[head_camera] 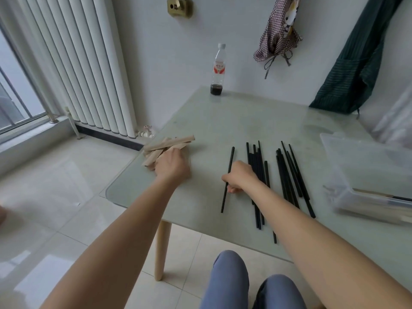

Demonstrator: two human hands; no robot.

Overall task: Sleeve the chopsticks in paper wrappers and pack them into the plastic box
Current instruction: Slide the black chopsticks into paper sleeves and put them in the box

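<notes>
Black and slim, the chopstick (227, 178) nearest me lies by itself on the pale glass worktop (223, 121), apart from the loose chopsticks (258, 175) spread to its right. My right hand (239, 177) has its fingers curled round that single stick near its middle, thumb side down at the glass. I judge these sticks stiff, light and smooth, so they will likely slide on glass and roll in a loose hold; taking one near the thick end should leave the tip free to feed into a sleeve.

Slightly farther, at the worktop's left edge, my left hand (172, 166) rests on the heap of brown paper wrappers (165, 148). Its fingers are hidden under the palm, so I cannot tell whether they have pinched one. The wrappers look thin and easily creased; I would take one by its open mouth, lightly, so it does not flatten shut.

At the right edge sits the clear plastic box (367, 175), with what seem to be sleeved pairs already lying inside, so the packing looks started.

At the far edge stands a bottle (218, 70) with dark liquid at the bottom. Its red-and-white label carries characters too small to read.
</notes>
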